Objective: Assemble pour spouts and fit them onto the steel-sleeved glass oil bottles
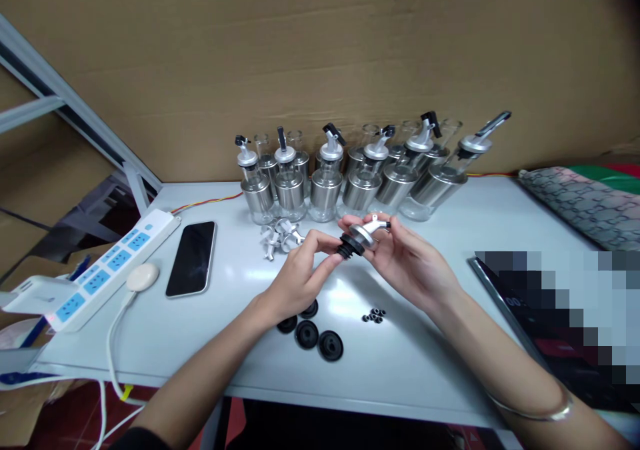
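Observation:
Above the middle of the table, my two hands hold one bottle pourer (363,237), tilted, with a silver spout and cap and a black ribbed stopper. My left hand (307,270) pinches the black stopper end. Fingers of my right hand (407,260) close around the silver cap and spout. Black round stopper parts (307,334) lie below my left wrist, partly covered by it. A small cluster of tiny black pieces (375,315) sits under my right hand. Several silver spout parts (283,237) are heaped behind my left hand.
Several glass and steel bottles (327,190) stand in rows at the back, the front ones topped with pourers. To the left are a phone (191,259), a power strip (117,263) and a white cable. A dark-screened device (510,303) and a patterned bag (575,200) occupy the right side.

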Tool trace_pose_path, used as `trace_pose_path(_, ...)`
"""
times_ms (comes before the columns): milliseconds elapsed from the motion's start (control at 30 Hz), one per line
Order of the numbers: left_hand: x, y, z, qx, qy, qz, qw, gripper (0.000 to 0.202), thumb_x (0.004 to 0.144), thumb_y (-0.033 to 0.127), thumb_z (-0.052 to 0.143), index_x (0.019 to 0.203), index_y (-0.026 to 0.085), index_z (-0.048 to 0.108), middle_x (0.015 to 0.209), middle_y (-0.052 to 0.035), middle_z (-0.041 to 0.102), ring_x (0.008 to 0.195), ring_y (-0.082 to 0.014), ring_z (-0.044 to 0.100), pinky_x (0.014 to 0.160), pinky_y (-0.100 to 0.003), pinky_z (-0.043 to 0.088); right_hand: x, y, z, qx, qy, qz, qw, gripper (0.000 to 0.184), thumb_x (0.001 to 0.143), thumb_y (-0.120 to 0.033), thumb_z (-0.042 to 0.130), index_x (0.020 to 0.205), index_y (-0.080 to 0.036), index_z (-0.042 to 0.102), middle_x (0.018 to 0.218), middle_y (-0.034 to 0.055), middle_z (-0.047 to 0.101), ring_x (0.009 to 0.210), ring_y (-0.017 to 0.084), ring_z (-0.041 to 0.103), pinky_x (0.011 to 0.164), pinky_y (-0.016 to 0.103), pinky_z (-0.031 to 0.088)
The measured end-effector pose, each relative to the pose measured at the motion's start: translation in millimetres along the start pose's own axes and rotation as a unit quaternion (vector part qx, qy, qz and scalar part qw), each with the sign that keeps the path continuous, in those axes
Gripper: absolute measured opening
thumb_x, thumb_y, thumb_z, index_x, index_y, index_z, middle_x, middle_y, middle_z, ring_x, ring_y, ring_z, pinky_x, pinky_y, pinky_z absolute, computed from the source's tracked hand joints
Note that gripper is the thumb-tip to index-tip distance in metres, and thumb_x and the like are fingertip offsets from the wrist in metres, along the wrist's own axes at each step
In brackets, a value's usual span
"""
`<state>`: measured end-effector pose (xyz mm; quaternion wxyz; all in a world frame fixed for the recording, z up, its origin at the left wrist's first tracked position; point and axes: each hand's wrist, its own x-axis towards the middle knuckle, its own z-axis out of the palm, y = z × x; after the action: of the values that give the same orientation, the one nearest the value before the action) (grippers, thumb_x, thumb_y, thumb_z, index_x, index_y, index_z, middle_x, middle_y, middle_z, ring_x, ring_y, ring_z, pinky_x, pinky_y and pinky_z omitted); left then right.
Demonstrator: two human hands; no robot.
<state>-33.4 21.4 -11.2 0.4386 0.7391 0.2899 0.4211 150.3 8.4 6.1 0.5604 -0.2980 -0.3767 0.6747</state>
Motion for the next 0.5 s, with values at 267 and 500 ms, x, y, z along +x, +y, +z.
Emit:
trace_pose_path(267, 0.3, -2.4, 3.4, -0.030, 0.011, 0.007, 0.999, 0.020, 0.095, 0.036, 0.045, 0.105, 0.019, 0.044, 0.100, -0.0062, 0.058, 0.093, -0.0158, 0.060, 0.087, -0.033, 0.050, -1.5, -0.5, 4.4, -0.023, -0.002, 0.016, 1.000, 0.019, 0.087, -0.046, 0.057, 0.089, -0.028, 0.061, 0.113, 0.0004, 0.070, 0.115, 0.022, 0.059, 0.100, 0.044, 0.045)
trace_pose_path(500, 3.7, 3.2, -3.1, 0.100, -0.031, 0.097, 0.990, 0.043, 0.099, 0.029, 0.033, 0.141, 0.032, 0.029, 0.132, -0.0085, 0.042, 0.123, -0.0207, 0.043, 0.105, -0.040, 0.041, -2.9, -0.7, 4.9, -0.005, 0.004, 0.021, 1.000, 0.014, 0.085, -0.041, 0.060, 0.089, -0.028, 0.064, 0.106, 0.0001, 0.071, 0.107, 0.020, 0.063, 0.102, 0.040, 0.044)
